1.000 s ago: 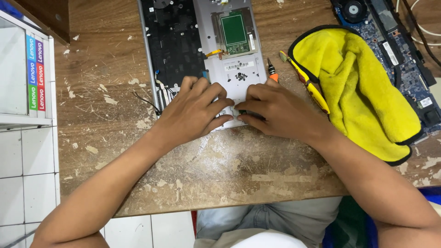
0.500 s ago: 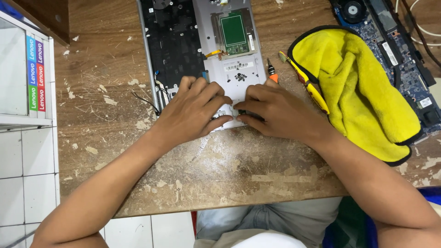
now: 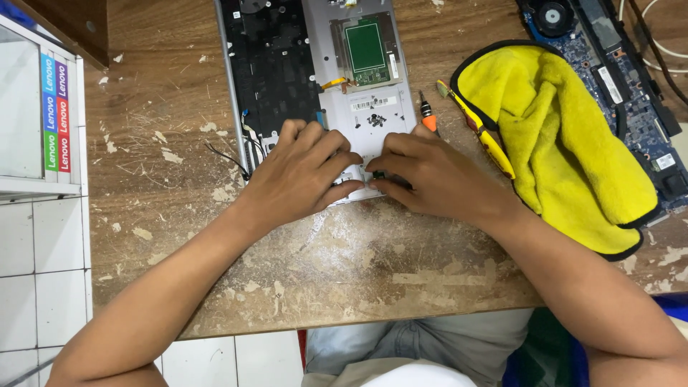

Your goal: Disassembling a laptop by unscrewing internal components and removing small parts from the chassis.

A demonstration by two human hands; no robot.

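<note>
1. Nothing much has shifted since the earlier frames: both hands stay pressed on the near edge of the opened laptop base (image 3: 315,93), fingertips almost meeting.
2. Left hand (image 3: 304,168) lies flat with fingers curled onto the silver palm-rest, by the black keyboard underside.
3. Right hand (image 3: 430,175) pinches what may be a small dark part (image 3: 378,175) at the edge; the fingers hide most of it, so the grip is unclear.
4. Laptop base lies on the worn wooden table (image 3: 344,265), directly ahead.
5. An orange-tipped screwdriver (image 3: 427,115) lies just beside the right hand; a yellow cloth (image 3: 573,136) and a blue circuit board (image 3: 616,64) lie further right.
</note>
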